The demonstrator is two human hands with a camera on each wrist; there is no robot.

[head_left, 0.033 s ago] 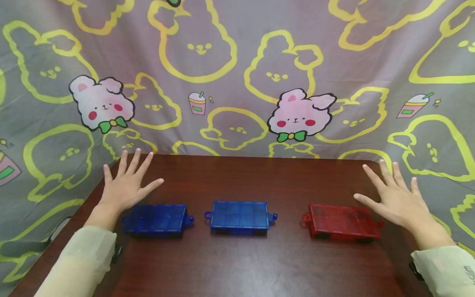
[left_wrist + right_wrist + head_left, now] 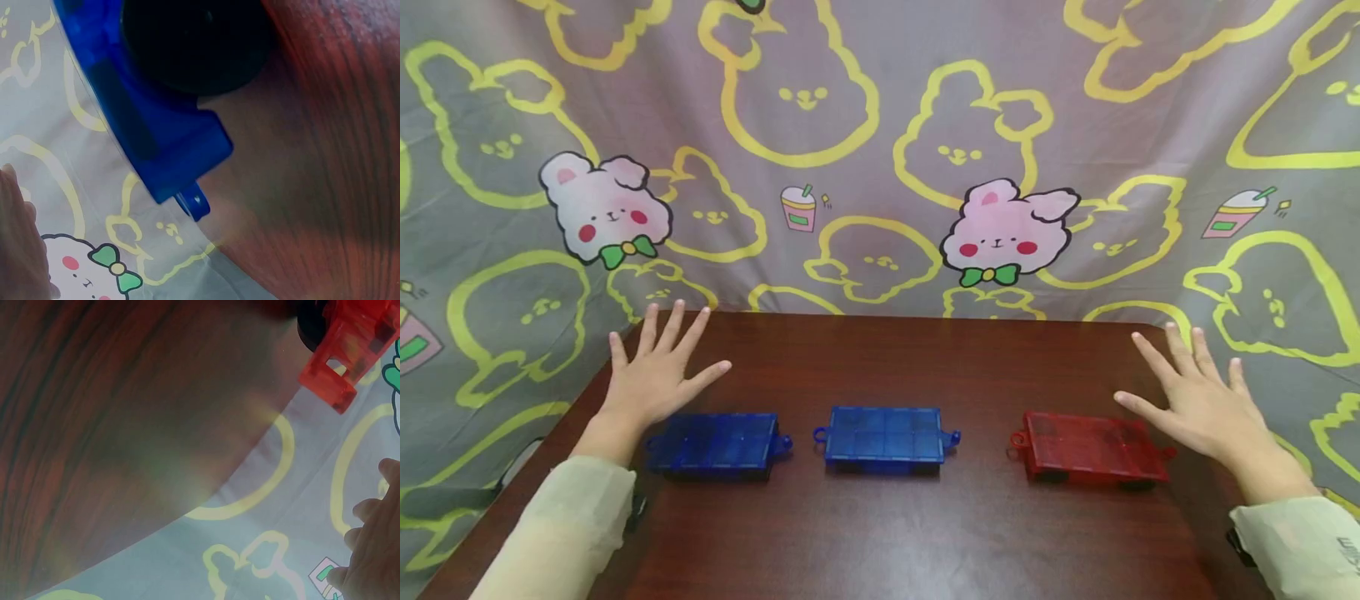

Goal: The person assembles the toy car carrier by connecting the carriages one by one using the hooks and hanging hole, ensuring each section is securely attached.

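Comparing this moment with the earlier head view reveals no visible shift in hands or things, so I judge the handling to be at a pause, with nothing yet picked up. Taking the middle blue wagon (image 2: 883,435) as landmark, the other blue wagon (image 2: 718,444) sits near it on its left and the red wagon (image 2: 1093,448) farther off on its right, all on the brown table (image 2: 910,533), none joined. The landmark's ring (image 2: 821,436) faces the other blue wagon's hook (image 2: 785,445) with a small gap between; its own hook (image 2: 952,438) points toward the red wagon across a wider gap. Well left of the landmark, the left hand (image 2: 651,383) is spread, fingers straight, gripping nothing; well right of it, the right hand (image 2: 1208,407) is likewise spread and empty, near the red wagon. Whether either hand touches the table, I cannot tell.
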